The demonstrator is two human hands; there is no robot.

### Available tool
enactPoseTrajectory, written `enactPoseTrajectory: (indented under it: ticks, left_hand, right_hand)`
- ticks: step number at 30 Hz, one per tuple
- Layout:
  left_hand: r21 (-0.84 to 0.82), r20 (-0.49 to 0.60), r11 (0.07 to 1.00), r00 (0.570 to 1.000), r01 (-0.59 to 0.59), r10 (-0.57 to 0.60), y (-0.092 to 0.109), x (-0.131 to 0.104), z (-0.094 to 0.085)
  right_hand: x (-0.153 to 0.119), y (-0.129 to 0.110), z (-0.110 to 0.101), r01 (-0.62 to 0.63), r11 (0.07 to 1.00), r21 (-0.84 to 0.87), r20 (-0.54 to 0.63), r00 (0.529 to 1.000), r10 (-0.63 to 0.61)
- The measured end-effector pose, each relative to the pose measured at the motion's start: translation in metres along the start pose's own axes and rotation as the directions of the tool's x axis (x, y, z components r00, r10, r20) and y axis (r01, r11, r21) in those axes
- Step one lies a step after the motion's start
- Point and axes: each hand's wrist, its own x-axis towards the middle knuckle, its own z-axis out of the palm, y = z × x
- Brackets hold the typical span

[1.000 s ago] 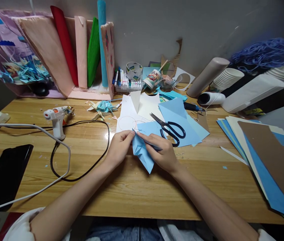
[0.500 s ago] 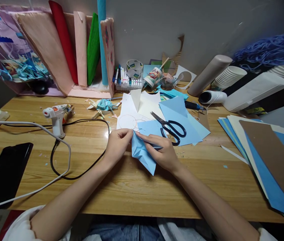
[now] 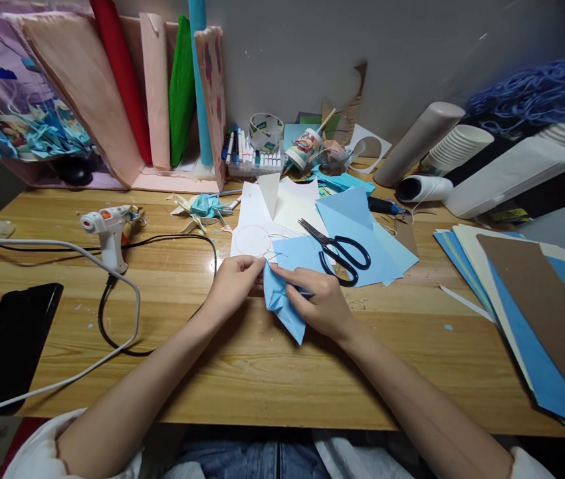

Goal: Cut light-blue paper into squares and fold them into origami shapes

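A creased, folded light blue paper point(image 3: 285, 311) hangs point down between my two hands, over the front middle of the wooden table. My left hand point(image 3: 235, 283) pinches its upper left tip between thumb and fingers. My right hand point(image 3: 320, 299) is closed at its upper right side, the index finger stretched toward that tip. A dark, slim tool point(image 3: 304, 291) shows in part under my right fingers; the rest is hidden. Just beyond my right hand, black-handled scissors point(image 3: 335, 251) lie on blue sheets point(image 3: 347, 216). White paper point(image 3: 250, 209) lies behind the folded piece.
At the left are a white glue gun point(image 3: 110, 239) with cables and a black phone point(image 3: 10, 342). Markers point(image 3: 257, 156), tape point(image 3: 266, 132) and a printed cup point(image 3: 305, 148) stand at the back. Coloured sheets point(image 3: 536, 319) and a thread spool point(image 3: 423, 189) are at the right.
The folded blue paper has turned slightly, its lower point shifting a little left. Both hands keep nearly the same place and hold. The whole view has shifted slightly.
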Motion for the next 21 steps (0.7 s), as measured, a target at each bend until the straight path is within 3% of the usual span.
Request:
enactPoseTrajectory:
  ticks: [6, 14, 21]
  left_hand:
    - [-0.092, 0.017, 0.993, 0.998, 0.068, -0.066, 0.0026, 0.0000, 0.0003]
    - [0.022, -0.049, 1.000, 0.999, -0.007, 0.008, -0.0002, 0.0011, 0.0002]
    - [0.000, -0.047, 0.998, 0.997, -0.061, 0.061, 0.0016, -0.0006, -0.0012]
  right_hand:
    - [0.0003, -0.0008, 0.0013, -0.033, 0.999, -0.024, 0.011, 0.999, 0.033]
    - [-0.0021, -0.0013, 0.0033, 0.063, 0.981, -0.183, 0.048, 0.997, -0.055]
    - [-0.0032, -0.0066, 0.0015, 0.118, 0.954, -0.275, 0.019, 0.993, -0.117]
